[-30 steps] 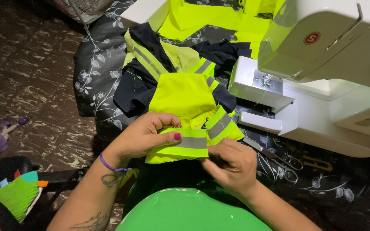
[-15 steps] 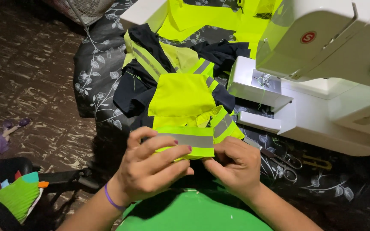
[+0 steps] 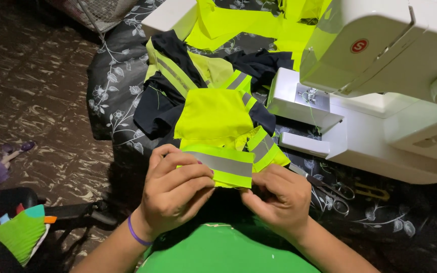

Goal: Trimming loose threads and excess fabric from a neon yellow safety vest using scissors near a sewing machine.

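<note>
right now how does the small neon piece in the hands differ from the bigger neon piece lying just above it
The small neon piece is held off the table by the left hand and right hand; the bigger neon piece lies loose on the fabric pile. The small one is a narrow band with a grey reflective strip along it; the bigger one is a broad, plain panel. Both are the same neon yellow-green cloth.

a neon yellow fabric piece carries a silver-grey stripe. the sewing machine is white, on a black cloth with pale flower print. a purple wristband.
</note>
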